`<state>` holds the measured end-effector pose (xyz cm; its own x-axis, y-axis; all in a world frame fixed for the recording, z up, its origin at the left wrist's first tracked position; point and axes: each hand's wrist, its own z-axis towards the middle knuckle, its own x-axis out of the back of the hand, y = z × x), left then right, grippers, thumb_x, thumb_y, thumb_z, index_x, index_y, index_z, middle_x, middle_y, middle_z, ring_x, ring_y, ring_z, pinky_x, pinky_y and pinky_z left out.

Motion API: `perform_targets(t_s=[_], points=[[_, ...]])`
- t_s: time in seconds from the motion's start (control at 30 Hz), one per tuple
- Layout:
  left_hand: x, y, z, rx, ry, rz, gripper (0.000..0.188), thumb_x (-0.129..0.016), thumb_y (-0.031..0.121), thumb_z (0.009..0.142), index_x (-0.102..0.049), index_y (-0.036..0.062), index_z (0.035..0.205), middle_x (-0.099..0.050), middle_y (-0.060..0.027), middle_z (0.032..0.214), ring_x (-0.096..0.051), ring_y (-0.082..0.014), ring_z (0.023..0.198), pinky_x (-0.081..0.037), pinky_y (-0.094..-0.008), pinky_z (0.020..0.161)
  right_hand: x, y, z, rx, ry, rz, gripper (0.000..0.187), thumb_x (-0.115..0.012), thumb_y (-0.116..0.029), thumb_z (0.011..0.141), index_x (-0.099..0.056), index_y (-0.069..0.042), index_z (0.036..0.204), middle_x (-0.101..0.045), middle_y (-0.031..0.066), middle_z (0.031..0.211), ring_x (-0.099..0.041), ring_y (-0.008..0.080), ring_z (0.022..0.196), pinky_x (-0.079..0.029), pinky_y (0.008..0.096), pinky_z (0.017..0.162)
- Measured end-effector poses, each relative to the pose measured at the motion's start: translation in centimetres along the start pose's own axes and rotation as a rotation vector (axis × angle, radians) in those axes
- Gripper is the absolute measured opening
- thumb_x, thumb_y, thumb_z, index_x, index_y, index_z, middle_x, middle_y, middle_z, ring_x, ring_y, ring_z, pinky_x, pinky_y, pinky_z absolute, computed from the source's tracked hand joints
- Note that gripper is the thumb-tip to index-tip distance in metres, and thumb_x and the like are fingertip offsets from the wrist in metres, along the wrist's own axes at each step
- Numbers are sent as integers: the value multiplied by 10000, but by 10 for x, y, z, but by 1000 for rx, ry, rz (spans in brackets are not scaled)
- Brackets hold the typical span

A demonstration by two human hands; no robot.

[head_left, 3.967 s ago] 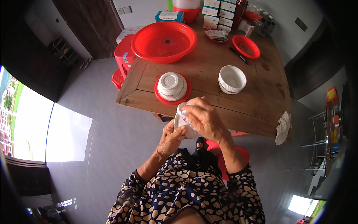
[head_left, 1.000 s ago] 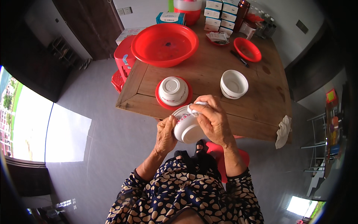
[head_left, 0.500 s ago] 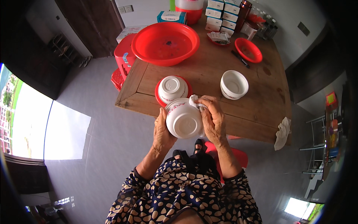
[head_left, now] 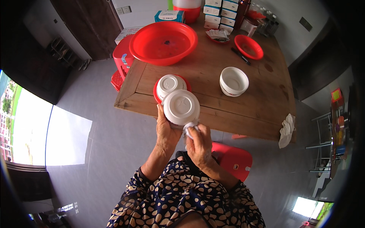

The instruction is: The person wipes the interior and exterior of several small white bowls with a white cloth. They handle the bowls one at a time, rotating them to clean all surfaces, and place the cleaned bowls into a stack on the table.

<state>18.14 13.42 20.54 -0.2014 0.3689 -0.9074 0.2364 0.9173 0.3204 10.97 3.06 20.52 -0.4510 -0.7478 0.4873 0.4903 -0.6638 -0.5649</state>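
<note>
Bottom side up, a white bowl (head_left: 181,108) is gripped at its left side by my left hand (head_left: 166,131), over the table's front edge. A crumpled white cloth (head_left: 190,130) is bunched in the fingers of my right hand (head_left: 199,146) and presses against the bowl's near right rim. Just beyond, another white bowl (head_left: 170,83) lies upside down in a red dish or basin (head_left: 188,84), partly hidden by the held bowl. To the right, a stack of white bowls (head_left: 234,81) stands upright on the wooden table (head_left: 213,110).
A large red basin (head_left: 163,43) with water sits at the far left. Behind are tissue packs (head_left: 220,15), a smaller red basin (head_left: 249,47) and a black marker-like stick (head_left: 240,56). A white cloth (head_left: 287,131) hangs over the right edge; a red stool (head_left: 232,159) stands below.
My right hand has moved the cloth from the bowl's far right rim down to its near right side. The bowl has tilted, its base now facing up more.
</note>
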Motion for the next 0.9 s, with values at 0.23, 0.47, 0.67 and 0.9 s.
perform_targets(t_s=[0.23, 0.47, 0.67, 0.9], points=[[-14, -5, -27, -7, -131, 442, 496, -406, 462, 972, -519, 32, 1193, -613, -91, 1069, -599, -184, 949, -509, -337, 832, 9, -10, 21, 252, 31, -7, 382, -682, 21, 713, -588, 25, 1084, -522, 153, 1017, -550, 308, 847, -502, 404, 714], [3, -20, -26, -179, -61, 666, 510, -302, 443, 1004, -554, 16, 1125, -616, -61, 984, -569, -115, 874, -476, -275, 762, 16, -1, 62, 126, 13, -59, 371, -642, 16, 721, -582, -38, 1084, -536, 125, 1032, -534, 321, 892, -473, 407, 755], [2, -3, -30, -220, 55, 985, 724, -161, 575, 971, -599, 3, 1051, -637, -91, 951, -600, -158, 863, -498, -298, 776, 11, -7, 60, 364, -169, -103, 257, -639, -48, 718, -626, -6, 971, -559, 113, 1037, -536, 285, 946, -498, 385, 787], [14, 3, -31, -321, -8, 1034, 701, -155, 543, 981, -602, 10, 893, -612, -67, 783, -573, -130, 719, -479, -287, 657, 7, -10, 61, 331, -245, -24, 271, -658, -23, 687, -629, -13, 957, -557, 80, 1040, -531, 267, 954, -492, 376, 796]])
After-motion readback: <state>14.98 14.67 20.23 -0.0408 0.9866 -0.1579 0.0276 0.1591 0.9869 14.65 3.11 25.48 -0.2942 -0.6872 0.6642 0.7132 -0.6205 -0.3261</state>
